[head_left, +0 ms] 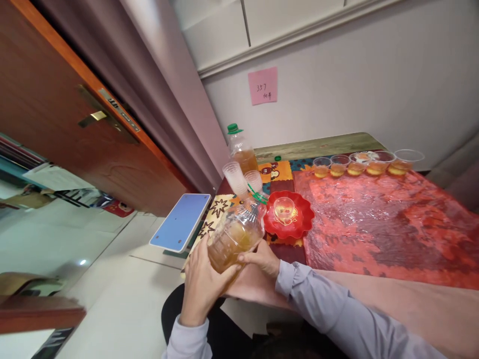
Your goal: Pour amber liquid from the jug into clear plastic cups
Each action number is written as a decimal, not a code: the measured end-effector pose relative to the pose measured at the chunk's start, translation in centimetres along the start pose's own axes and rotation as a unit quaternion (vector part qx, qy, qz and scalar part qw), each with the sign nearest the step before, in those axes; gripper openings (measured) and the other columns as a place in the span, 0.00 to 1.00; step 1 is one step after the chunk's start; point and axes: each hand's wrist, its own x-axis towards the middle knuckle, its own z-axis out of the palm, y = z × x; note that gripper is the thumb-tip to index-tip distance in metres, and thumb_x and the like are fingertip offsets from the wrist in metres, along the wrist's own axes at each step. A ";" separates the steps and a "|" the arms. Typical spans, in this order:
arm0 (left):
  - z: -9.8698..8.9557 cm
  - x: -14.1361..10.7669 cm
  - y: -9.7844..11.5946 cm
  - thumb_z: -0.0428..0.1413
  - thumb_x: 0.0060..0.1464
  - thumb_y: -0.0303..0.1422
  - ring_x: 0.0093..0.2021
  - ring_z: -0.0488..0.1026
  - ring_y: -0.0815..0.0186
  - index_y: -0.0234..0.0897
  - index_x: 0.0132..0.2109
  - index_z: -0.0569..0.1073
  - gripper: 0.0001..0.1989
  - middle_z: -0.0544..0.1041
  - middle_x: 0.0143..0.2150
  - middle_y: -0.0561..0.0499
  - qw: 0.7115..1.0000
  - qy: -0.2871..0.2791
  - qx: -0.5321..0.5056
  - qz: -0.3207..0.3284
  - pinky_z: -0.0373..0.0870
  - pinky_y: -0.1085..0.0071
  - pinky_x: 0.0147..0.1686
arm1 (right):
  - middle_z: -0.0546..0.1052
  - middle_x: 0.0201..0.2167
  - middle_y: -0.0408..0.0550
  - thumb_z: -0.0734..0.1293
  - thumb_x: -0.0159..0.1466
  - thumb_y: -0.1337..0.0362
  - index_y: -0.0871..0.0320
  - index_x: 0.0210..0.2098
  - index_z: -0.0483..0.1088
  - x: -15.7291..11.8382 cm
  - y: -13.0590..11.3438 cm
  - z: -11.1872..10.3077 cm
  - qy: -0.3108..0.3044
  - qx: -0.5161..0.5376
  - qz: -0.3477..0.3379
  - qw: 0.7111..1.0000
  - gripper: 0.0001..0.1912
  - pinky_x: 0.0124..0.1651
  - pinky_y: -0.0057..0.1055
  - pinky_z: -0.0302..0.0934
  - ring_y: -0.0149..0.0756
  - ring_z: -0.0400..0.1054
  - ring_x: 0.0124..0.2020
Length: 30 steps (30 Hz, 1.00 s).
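Both hands grip a big clear plastic bottle [228,244] part full of amber liquid, tilted with its neck toward the upper right. My left hand [202,279] is wrapped round its lower left side. On the right side, my right hand [262,259] holds it with the thumb across the front. The bottle's neck is close to the rim of a scalloped red plate [307,224]; whether liquid is flowing I cannot tell. A clear plastic cup [283,208] stands in that plate. Green strands [258,193] show by the bottle's mouth.
Behind stand a second bottle [245,158] with a green cap and stacks of clear cups [235,178]. Several cups of amber liquid [355,167] line the table's back edge. A loose green cap [277,158] lies near the wall. A blue stool [181,222] is left of the table.
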 end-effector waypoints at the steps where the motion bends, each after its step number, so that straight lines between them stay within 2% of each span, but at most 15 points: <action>1: 0.0 0.0 0.0 0.66 0.47 0.59 0.70 0.69 0.39 0.39 0.71 0.62 0.52 0.72 0.69 0.33 1.000 -0.005 0.000 0.003 0.67 0.39 0.68 | 0.84 0.54 0.55 0.86 0.49 0.51 0.55 0.55 0.79 0.0 0.0 0.0 -0.001 -0.002 0.001 1.000 0.37 0.70 0.57 0.64 0.56 0.76 0.61; 6: -0.1 0.1 -0.2 0.67 0.46 0.59 0.73 0.65 0.40 0.40 0.72 0.62 0.52 0.70 0.72 0.34 1.000 -0.010 -0.003 0.002 0.64 0.40 0.71 | 0.82 0.59 0.54 0.86 0.50 0.52 0.53 0.58 0.78 -0.3 -0.1 0.0 0.010 0.005 0.011 1.000 0.38 0.70 0.55 0.64 0.56 0.75 0.63; 11: 0.1 0.3 0.0 0.67 0.47 0.56 0.71 0.69 0.40 0.37 0.73 0.61 0.53 0.71 0.71 0.33 0.999 -0.040 -0.007 -0.010 0.67 0.42 0.69 | 0.83 0.58 0.54 0.85 0.52 0.54 0.54 0.59 0.78 -0.4 0.3 -0.5 0.014 0.007 0.011 1.000 0.37 0.72 0.57 0.62 0.56 0.75 0.63; 16: 0.3 0.7 0.0 0.69 0.44 0.54 0.67 0.72 0.38 0.35 0.70 0.65 0.51 0.74 0.67 0.32 0.999 -0.025 0.001 -0.021 0.69 0.41 0.66 | 0.81 0.60 0.55 0.86 0.50 0.52 0.55 0.58 0.78 -0.2 0.6 -0.7 0.021 0.007 0.010 1.000 0.39 0.71 0.57 0.63 0.57 0.74 0.65; 22: 0.3 1.4 -1.0 0.68 0.44 0.55 0.64 0.75 0.42 0.36 0.68 0.67 0.49 0.76 0.64 0.33 0.999 -0.025 -0.023 0.006 0.72 0.43 0.65 | 0.81 0.60 0.54 0.85 0.52 0.52 0.53 0.59 0.77 0.0 0.4 -0.7 0.017 0.012 -0.010 1.000 0.38 0.70 0.55 0.65 0.54 0.74 0.64; 30: -0.8 2.1 -1.5 0.68 0.42 0.57 0.64 0.75 0.39 0.37 0.67 0.69 0.49 0.77 0.64 0.34 0.999 -0.034 0.016 0.016 0.74 0.42 0.62 | 0.84 0.56 0.54 0.86 0.50 0.53 0.54 0.58 0.77 -0.5 0.7 0.2 0.030 0.049 0.008 0.998 0.38 0.68 0.55 0.67 0.54 0.77 0.60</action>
